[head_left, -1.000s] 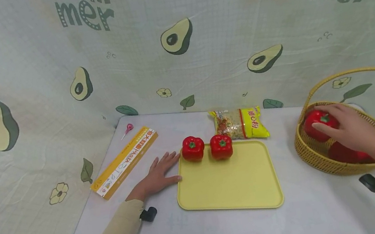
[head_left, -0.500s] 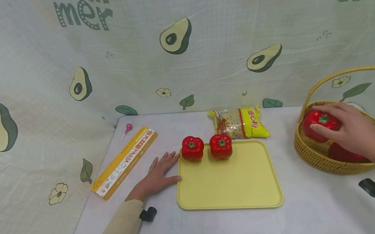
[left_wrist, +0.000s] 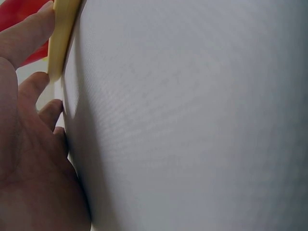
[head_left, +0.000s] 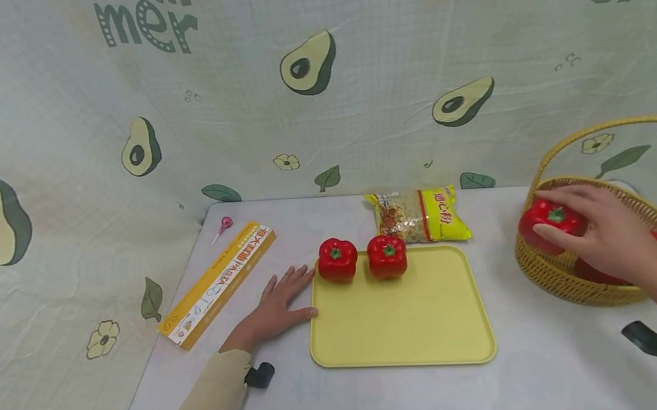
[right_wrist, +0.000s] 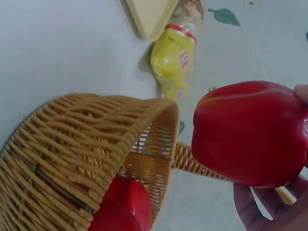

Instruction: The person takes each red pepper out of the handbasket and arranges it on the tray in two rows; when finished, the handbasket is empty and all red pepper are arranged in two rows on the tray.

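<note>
A red bell pepper (head_left: 551, 224) with a green stem is gripped by my right hand (head_left: 614, 235) above the left side of a wicker basket (head_left: 556, 282). In the right wrist view this pepper (right_wrist: 252, 134) is clear of the basket's rim. More red peppers (right_wrist: 127, 202) lie inside the basket, partly hidden by its wall. My left hand (head_left: 275, 311) lies spread on the table, its thumb touching the left edge of a yellow tray (head_left: 403, 327). Two red bell peppers, one left (head_left: 337, 260) and one right (head_left: 387, 258), sit along the tray's far edge.
Behind the tray lies a yellow bag of pasta (head_left: 421, 216). A long pasta box (head_left: 219, 285) is to the left, with a pink lollipop (head_left: 226, 223) near its far end. The basket's tall handle (head_left: 631, 122) arches over it. A printed cloth (head_left: 366, 118) hangs behind the table.
My right hand has raised the pepper in the basket and shifted it left, toward the rim. More of the peppers beneath it now shows. My left hand has stayed still.
</note>
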A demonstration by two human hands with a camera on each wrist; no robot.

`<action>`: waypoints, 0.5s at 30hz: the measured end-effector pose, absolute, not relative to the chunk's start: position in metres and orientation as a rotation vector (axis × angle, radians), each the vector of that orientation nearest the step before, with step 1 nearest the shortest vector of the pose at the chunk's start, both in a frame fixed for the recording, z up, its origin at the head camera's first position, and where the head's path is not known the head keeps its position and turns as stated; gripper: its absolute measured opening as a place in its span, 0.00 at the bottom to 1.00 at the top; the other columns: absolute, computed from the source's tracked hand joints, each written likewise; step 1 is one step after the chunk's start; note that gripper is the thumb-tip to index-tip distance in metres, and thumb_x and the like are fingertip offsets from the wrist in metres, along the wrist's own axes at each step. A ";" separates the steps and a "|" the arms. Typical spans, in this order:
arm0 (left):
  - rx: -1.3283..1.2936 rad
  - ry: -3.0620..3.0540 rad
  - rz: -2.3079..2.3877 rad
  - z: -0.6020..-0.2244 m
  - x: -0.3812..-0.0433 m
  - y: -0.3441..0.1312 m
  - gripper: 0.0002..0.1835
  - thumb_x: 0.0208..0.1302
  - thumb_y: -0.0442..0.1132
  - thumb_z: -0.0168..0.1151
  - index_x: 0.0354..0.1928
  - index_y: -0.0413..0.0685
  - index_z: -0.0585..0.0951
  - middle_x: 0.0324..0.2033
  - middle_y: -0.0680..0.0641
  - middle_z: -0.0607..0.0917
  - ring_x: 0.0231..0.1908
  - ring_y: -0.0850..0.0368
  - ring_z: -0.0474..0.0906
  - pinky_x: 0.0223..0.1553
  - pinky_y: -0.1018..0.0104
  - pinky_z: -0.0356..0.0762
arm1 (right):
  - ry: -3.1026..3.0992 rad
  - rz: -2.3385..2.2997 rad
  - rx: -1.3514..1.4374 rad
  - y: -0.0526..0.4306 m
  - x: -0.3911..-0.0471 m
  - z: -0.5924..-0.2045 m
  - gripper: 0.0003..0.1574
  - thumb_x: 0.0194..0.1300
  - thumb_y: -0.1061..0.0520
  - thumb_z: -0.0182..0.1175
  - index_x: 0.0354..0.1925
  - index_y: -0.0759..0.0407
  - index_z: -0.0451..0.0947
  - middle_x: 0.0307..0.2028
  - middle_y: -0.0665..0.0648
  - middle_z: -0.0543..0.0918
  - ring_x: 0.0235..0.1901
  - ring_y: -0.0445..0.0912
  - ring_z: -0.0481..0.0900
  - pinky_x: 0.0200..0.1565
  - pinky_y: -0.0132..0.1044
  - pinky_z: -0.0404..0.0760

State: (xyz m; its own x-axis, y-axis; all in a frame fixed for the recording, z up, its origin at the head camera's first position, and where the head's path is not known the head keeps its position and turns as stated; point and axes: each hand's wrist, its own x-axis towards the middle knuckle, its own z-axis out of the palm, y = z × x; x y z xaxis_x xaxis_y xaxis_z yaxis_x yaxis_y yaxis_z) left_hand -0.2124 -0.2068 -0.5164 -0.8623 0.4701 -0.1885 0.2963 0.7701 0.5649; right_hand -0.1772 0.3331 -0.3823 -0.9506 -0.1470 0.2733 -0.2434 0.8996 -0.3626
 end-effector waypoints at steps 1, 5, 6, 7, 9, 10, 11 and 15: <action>0.588 2.644 0.768 -0.516 -0.212 -0.207 0.47 0.66 0.64 0.62 0.81 0.66 0.53 0.81 0.54 0.51 0.80 0.51 0.34 0.77 0.45 0.25 | -2.824 0.593 0.301 0.331 -0.176 -0.382 0.41 0.61 0.50 0.73 0.69 0.58 0.72 0.64 0.74 0.68 0.60 0.72 0.61 0.41 0.76 0.77; 0.587 2.646 0.767 -0.517 -0.212 -0.207 0.46 0.66 0.64 0.62 0.81 0.66 0.53 0.81 0.54 0.51 0.80 0.51 0.34 0.77 0.44 0.26 | -2.835 0.619 0.316 0.323 -0.172 -0.382 0.41 0.61 0.50 0.74 0.68 0.58 0.72 0.63 0.73 0.68 0.59 0.71 0.61 0.38 0.74 0.80; 0.586 2.646 0.766 -0.517 -0.212 -0.207 0.46 0.66 0.64 0.62 0.81 0.66 0.53 0.81 0.54 0.51 0.80 0.51 0.34 0.77 0.45 0.26 | -2.841 0.623 0.320 0.321 -0.171 -0.382 0.42 0.61 0.50 0.74 0.69 0.58 0.72 0.63 0.73 0.67 0.59 0.71 0.62 0.38 0.73 0.80; 0.585 2.646 0.767 -0.517 -0.212 -0.207 0.46 0.66 0.64 0.62 0.81 0.66 0.53 0.81 0.54 0.51 0.80 0.51 0.34 0.77 0.45 0.25 | -2.844 0.630 0.326 0.318 -0.170 -0.382 0.42 0.60 0.50 0.74 0.69 0.58 0.71 0.63 0.73 0.68 0.59 0.71 0.62 0.38 0.73 0.81; 0.585 2.644 0.774 -0.516 -0.212 -0.207 0.46 0.66 0.64 0.62 0.81 0.66 0.53 0.81 0.54 0.51 0.80 0.51 0.34 0.77 0.45 0.25 | -2.846 0.645 0.339 0.315 -0.169 -0.383 0.44 0.58 0.50 0.76 0.69 0.57 0.71 0.63 0.72 0.68 0.59 0.71 0.62 0.37 0.72 0.81; 0.583 2.643 0.777 -0.516 -0.212 -0.207 0.46 0.66 0.64 0.62 0.81 0.66 0.53 0.81 0.54 0.51 0.80 0.51 0.34 0.77 0.45 0.25 | -2.846 0.653 0.346 0.313 -0.169 -0.384 0.45 0.57 0.50 0.76 0.69 0.57 0.71 0.63 0.72 0.68 0.59 0.70 0.62 0.37 0.71 0.81; 0.582 2.643 0.779 -0.516 -0.211 -0.207 0.46 0.66 0.64 0.62 0.81 0.66 0.53 0.81 0.54 0.51 0.80 0.51 0.34 0.77 0.44 0.25 | -2.842 0.664 0.357 0.311 -0.168 -0.384 0.45 0.57 0.50 0.77 0.69 0.56 0.72 0.63 0.71 0.69 0.60 0.70 0.63 0.37 0.71 0.82; 0.586 2.641 0.781 -0.514 -0.211 -0.206 0.46 0.67 0.64 0.62 0.81 0.66 0.54 0.81 0.54 0.51 0.80 0.51 0.34 0.77 0.44 0.25 | -2.843 0.702 0.383 0.305 -0.166 -0.389 0.47 0.54 0.50 0.78 0.69 0.55 0.72 0.64 0.70 0.70 0.61 0.69 0.63 0.37 0.70 0.83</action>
